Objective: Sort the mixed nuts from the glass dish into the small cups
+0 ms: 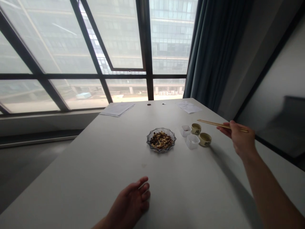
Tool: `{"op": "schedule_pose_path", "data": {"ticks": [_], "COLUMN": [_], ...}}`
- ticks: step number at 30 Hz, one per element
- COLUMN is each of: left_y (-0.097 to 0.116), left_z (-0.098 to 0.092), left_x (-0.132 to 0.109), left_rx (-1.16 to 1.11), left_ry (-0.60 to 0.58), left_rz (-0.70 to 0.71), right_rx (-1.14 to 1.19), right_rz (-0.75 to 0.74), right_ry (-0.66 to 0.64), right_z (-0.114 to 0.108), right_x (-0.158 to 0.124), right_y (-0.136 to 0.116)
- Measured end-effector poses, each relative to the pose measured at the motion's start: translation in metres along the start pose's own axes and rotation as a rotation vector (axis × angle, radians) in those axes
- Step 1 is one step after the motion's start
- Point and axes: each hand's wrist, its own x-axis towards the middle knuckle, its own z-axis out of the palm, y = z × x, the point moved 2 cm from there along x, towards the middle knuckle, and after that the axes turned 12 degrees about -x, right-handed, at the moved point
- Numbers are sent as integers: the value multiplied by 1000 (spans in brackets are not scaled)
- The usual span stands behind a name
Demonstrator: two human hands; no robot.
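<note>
Two bare hands in view, both mine. Left hand (132, 200) is nearest, over the smooth white tabletop (95, 165), palm turned inward, fingers loosely bent and gripping nothing; can't tell if it touches the surface. Right hand (241, 136) is up on the right, fingers clamped on the slim pale wooden chopsticks (213, 123), which run nearly level with tips pointing left; can't tell if the tips meet. Beyond my left hand, mid-table: clear scalloped glass bowl (148, 143) with a brown-and-tan nut mix (162, 140) heaped inside. Right of it, four small vessels in a tight cluster: front white square plastic cup (192, 145) beside front olive-yellow round cup with dark lettering (205, 142); just behind, rear white square plastic cup (186, 133) holding a small dark bit, beside rear olive-yellow round cup (195, 131). Far end: white paper stack (116, 109) left, loose white sheets (190, 107) right. Past the table, black-framed window (149, 76), dark blue curtain (209, 47) at its right.
</note>
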Motion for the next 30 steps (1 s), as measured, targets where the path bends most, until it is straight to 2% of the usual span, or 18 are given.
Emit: {"op": "schedule_pose_path", "data": {"ticks": [3, 8, 15, 23, 30], "left_y": [1, 0, -1, -1, -2], "left_z": [0, 2, 3, 4, 8], "left_x": [0, -1, -1, -1, -2], "left_rx": [0, 0, -9, 9, 17], "left_ry": [-1, 11, 24, 24, 33], "left_rz": [6, 3, 15, 21, 26], "right_rx": [-43, -57, -32, -134, -185], "right_rz": [29, -11, -99, -181, -113], "right_ry": [-26, -28, -37, -304, -571], "right_z": [0, 8, 15, 50, 78], "right_x": [1, -2, -12, -59, -99], "right_y": [7, 12, -1, -10, 11]}}
